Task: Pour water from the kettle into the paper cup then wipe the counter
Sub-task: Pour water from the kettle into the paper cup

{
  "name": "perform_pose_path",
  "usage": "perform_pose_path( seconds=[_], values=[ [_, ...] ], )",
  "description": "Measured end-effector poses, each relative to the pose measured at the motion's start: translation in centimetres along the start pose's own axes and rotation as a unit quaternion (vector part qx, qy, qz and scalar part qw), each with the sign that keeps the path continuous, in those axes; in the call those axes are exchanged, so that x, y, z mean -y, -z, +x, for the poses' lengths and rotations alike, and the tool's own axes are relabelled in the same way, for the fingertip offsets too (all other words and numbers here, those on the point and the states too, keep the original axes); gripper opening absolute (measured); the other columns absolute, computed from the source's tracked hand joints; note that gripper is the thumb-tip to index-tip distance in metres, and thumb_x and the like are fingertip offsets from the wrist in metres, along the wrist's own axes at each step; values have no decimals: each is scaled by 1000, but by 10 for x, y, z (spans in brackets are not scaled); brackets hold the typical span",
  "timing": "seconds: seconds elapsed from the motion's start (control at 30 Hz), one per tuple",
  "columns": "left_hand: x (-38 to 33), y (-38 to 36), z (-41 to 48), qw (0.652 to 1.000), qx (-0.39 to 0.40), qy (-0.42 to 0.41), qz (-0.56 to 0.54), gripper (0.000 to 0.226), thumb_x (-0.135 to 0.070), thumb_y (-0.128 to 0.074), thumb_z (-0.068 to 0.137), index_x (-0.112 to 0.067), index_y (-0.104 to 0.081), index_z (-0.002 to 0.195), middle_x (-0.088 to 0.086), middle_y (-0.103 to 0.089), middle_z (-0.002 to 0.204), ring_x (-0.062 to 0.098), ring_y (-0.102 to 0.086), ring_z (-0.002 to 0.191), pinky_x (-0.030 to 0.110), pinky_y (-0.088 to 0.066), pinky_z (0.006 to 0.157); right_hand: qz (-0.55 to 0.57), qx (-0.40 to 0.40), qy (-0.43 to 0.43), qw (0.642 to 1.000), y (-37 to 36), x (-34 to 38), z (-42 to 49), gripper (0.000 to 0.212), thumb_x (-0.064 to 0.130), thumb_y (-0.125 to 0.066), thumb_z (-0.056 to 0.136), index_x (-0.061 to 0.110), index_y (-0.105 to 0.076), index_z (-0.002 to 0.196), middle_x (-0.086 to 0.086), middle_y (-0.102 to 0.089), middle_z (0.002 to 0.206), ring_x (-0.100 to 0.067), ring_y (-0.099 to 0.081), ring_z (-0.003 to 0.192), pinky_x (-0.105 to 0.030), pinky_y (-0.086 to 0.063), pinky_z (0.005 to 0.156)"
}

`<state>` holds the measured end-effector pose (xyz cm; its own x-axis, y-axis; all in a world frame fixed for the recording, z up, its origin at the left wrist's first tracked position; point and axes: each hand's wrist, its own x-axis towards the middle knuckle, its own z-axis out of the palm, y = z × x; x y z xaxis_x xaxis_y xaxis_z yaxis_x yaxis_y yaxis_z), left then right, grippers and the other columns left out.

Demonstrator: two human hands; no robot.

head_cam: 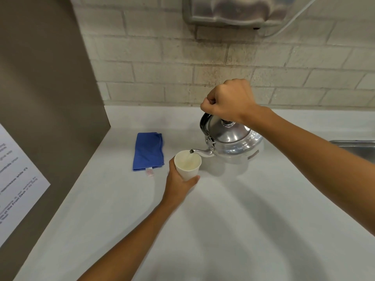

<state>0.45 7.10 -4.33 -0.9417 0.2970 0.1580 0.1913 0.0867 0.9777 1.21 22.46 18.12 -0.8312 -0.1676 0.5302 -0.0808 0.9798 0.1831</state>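
Observation:
My right hand (228,99) is closed around the handle of a shiny metal kettle (233,141), which is lifted and tilted left. A thin stream of water runs from its spout into a white paper cup (187,166). My left hand (178,184) grips that cup from below and the left, holding it tilted a little under the spout. A folded blue cloth (149,152) lies flat on the white counter (223,230), just left of the cup.
A brown partition (46,98) with a printed notice walls off the left side. The rim of a metal sink (355,146) shows at the right edge. A brick wall with a metal dispenser (233,11) stands behind.

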Motion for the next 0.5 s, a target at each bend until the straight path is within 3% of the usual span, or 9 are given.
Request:
perform_pose_path(
  seconds=[0.17, 0.33, 0.5],
  values=[
    [-1, 1, 0, 1000, 2, -3, 5, 79, -13, -81, 64, -37, -27, 117, -28, -42, 104, 6, -47, 98, 21, -40, 81, -20, 9, 13, 1000, 2, 3, 1, 44, 21, -48, 73, 16, -18, 42, 4, -13, 40, -14, -11, 41, -20, -11, 47],
    [-1, 1, 0, 1000, 6, -6, 1, 79, -13, -80, 65, -39, -26, 117, -29, -42, 105, -1, -49, 95, 1, -42, 69, -35, 15, 20, 999, 4, 5, 1, 44, 21, -49, 74, 16, -18, 43, 3, -13, 40, -14, -7, 41, -20, -10, 47],
    [2, 2, 0, 1000, 3, 2, -2, 79, -16, -80, 65, -40, -25, 117, -30, -40, 105, 1, -47, 96, 0, -42, 65, -45, 17, 33, 998, 6, 7, 3, 44, 21, -48, 75, 16, -18, 43, 3, -14, 40, -16, -10, 41, -20, -11, 48]
  ],
)
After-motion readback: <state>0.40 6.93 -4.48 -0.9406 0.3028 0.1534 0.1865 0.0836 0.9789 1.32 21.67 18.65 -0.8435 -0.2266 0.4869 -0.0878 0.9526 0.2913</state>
